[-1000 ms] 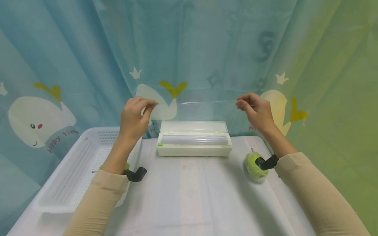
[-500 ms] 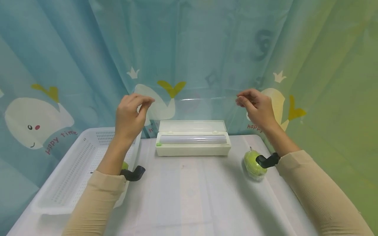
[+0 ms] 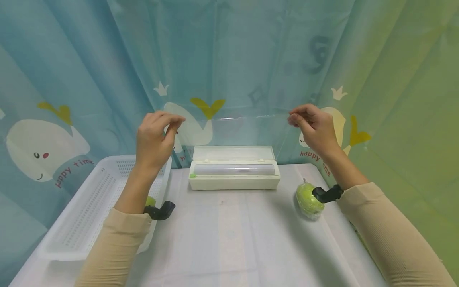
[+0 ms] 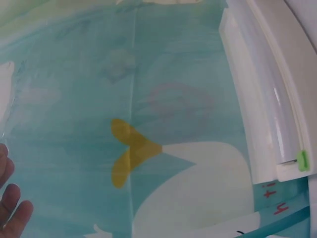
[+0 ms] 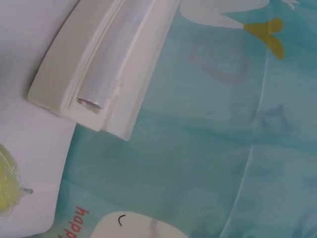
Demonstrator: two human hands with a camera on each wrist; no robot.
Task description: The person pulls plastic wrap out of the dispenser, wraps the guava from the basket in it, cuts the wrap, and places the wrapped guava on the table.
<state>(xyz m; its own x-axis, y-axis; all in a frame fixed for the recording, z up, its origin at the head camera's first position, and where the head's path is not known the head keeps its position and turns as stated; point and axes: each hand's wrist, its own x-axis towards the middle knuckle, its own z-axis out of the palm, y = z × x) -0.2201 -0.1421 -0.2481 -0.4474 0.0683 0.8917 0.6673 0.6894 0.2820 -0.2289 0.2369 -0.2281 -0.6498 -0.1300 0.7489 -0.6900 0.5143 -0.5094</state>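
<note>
A thin clear sheet of cling film (image 3: 234,118) hangs between my raised hands, its upper edge a faint shiny line. My left hand (image 3: 155,137) pinches one side between thumb and fingers. The other side is pinched by my right hand (image 3: 315,129) at about the same height. Behind and below stands a white cling film dispenser (image 3: 234,183), lid up, with the film roll (image 3: 233,170) lying inside. In the left wrist view only some fingertips (image 4: 19,218) show at the lower left; the right wrist view shows no hand.
On the table, a green pear (image 3: 306,198) wrapped in film sits below my right wrist. At left is a white perforated basket (image 3: 64,254), where a green fruit (image 3: 150,201) is partly hidden by my left wrist. A whale-patterned curtain (image 3: 236,52) hangs behind the table.
Both hands have risen slightly and moved a little apart, the left one shifting left, with the film still between them. The dispenser, pear and basket stay in place; the view has shifted slightly.
</note>
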